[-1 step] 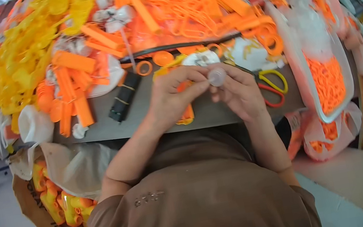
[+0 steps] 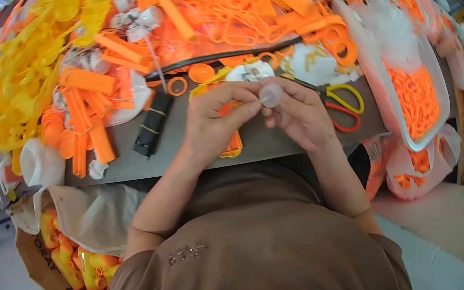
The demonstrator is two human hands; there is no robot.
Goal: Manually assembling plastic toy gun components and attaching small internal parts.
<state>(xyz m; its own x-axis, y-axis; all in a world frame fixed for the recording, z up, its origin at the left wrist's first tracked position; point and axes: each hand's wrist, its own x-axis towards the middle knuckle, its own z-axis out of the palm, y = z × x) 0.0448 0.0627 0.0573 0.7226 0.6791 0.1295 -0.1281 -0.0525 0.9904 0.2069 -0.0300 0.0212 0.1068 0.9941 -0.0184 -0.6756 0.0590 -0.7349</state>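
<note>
A small round clear plastic piece [image 2: 271,95] is held up over the table's front part. My right hand [image 2: 302,109] pinches it between thumb and fingers, closed around its side. From the left, my left hand [image 2: 216,118] reaches to it with thumb and forefinger pressed together at its edge; whether a tiny part sits between those fingertips is hidden. Beneath the hands lies a yellow-and-orange plastic part [image 2: 234,143], partly covered by my left hand. Scissors with one red and one yellow handle [image 2: 347,105] rest just right of my right hand.
Loose orange plastic parts [image 2: 234,17] and yellow parts [image 2: 27,75] heap across the far side. A black banded bundle [image 2: 154,124] lies left of my hands. At right stands a clear tub [image 2: 413,144] of small orange pieces; a paper sack [image 2: 39,266] sits below left.
The view has shifted slightly, so the table's things appear a little farther left and up. Both hands keep their hold, with the clear piece turned slightly.
</note>
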